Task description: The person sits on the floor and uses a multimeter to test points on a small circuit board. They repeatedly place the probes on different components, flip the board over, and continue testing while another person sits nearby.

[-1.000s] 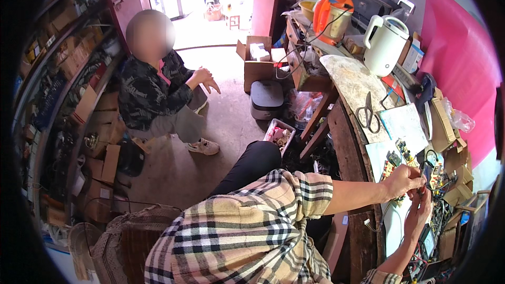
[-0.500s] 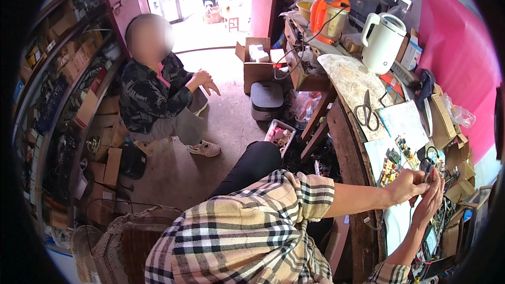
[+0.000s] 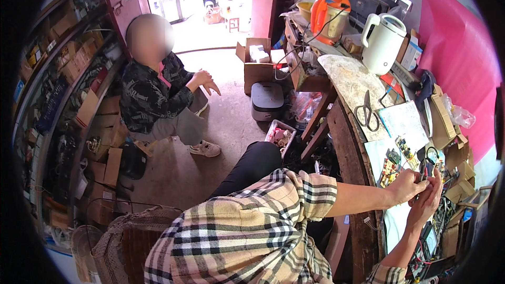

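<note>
My left hand point(image 3: 407, 186) and my right hand point(image 3: 427, 200) meet over the bench at the right, fingers closed on a slim red-and-dark object point(image 3: 425, 174), perhaps a tool or probe, partly hidden by them. Just beyond them lie circuit boards point(image 3: 404, 148) on a pale sheet point(image 3: 379, 153), with a looped black cable point(image 3: 433, 152). Tangled wires and electronic parts point(image 3: 428, 244) lie beside my right forearm. Black-handled scissors point(image 3: 366, 115) rest farther back on a stained board point(image 3: 344, 71).
Another person point(image 3: 152, 100) sits low at the left, hands together, beside crowded shelves point(image 3: 63, 84). A white kettle point(image 3: 383, 47) and an orange appliance point(image 3: 325, 16) stand on the bench. An open carton point(image 3: 252, 73), a grey lidded container point(image 3: 266, 102) and a bin point(image 3: 279, 139) occupy the floor before a doorway.
Over the last second both my hands have shifted slightly rightward, and my right hand's fingers have risen higher around the small object. The other person stays in about the same pose.
</note>
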### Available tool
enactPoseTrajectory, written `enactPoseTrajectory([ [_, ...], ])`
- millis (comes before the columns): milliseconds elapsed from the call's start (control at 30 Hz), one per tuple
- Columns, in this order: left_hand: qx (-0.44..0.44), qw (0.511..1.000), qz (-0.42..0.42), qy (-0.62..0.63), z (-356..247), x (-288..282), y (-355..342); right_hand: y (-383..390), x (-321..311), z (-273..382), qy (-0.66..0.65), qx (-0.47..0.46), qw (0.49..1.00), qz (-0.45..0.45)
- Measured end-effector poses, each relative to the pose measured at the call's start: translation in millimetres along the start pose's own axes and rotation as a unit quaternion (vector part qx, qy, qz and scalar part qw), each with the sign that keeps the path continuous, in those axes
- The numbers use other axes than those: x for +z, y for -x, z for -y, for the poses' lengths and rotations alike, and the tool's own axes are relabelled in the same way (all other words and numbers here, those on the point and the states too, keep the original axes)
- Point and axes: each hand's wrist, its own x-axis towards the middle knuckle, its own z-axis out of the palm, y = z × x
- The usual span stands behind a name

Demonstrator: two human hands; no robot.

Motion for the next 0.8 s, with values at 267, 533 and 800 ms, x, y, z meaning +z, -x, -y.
enactPoseTrajectory([
  [267, 0.011, 0.997, -0.049, 0.065, -30, -13, -11, 30, -4, 28, 0.233, -0.251, 0.936, -0.075],
  [533, -0.103, 0.946, -0.001, 0.306, -34, 12, -11, 36, 16, -57, -0.249, 0.112, 0.961, 0.045],
  [800, -0.151, 0.949, -0.049, 0.273, -19, 23, -11, 19, 11, -57, -0.632, 0.151, 0.759, 0.042],
])
